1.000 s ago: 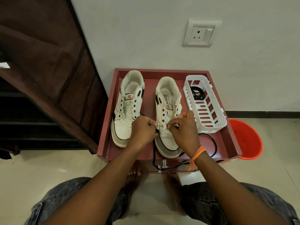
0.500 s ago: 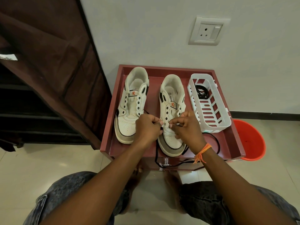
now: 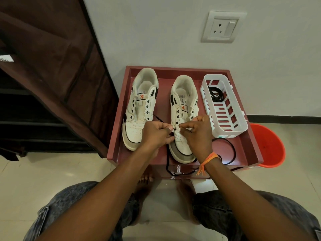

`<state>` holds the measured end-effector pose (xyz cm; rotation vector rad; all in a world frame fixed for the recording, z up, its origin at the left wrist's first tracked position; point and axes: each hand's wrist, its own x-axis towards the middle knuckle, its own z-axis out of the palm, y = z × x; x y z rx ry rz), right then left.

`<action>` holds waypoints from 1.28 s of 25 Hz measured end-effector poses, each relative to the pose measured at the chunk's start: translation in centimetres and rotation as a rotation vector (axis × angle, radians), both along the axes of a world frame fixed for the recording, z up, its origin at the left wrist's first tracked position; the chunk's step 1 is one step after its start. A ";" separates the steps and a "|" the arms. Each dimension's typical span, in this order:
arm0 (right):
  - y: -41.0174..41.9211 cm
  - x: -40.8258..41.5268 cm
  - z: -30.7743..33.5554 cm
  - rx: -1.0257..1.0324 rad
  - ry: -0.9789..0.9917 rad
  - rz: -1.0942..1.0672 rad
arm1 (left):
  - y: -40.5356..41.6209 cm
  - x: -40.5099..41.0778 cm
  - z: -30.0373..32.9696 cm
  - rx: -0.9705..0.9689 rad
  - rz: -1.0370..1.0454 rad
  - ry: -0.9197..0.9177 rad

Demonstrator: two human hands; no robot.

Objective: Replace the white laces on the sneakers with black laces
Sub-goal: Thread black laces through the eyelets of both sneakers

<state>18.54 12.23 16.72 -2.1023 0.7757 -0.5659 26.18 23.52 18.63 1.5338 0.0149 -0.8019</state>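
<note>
Head view: two white leather sneakers with black trim stand side by side, toes toward the person, on a maroon wooden tray-topped stand against a pale wall. Neither shoe carries a white lace; the left sneaker shows bare eyelets. Over the lower eyelets of the right sneaker, the left hand and right hand meet, fingers curled, each pinching a thin black lace at an eyelet; the lace trails in a loop across the tray and over its front edge. A white slotted plastic basket lies beside the right sneaker, holding a coiled second black lace. An orange thread band circles the right wrist. An orange plastic bucket stands beyond the tray's right corner.
</note>
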 end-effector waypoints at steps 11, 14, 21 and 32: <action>-1.4 -0.2 1.4 0.267 0.088 0.165 | -0.1 -0.1 -0.1 0.021 0.000 -0.065; -1.8 -0.5 1.9 0.326 0.125 0.208 | -0.1 -0.3 -0.3 0.069 -0.036 -0.180; -1.7 -0.1 1.0 0.251 0.135 0.190 | -0.2 0.0 -0.1 0.481 -0.497 -0.962; -0.6 -0.4 1.6 -0.430 0.077 0.201 | 0.2 1.1 1.4 0.421 -0.425 -0.963</action>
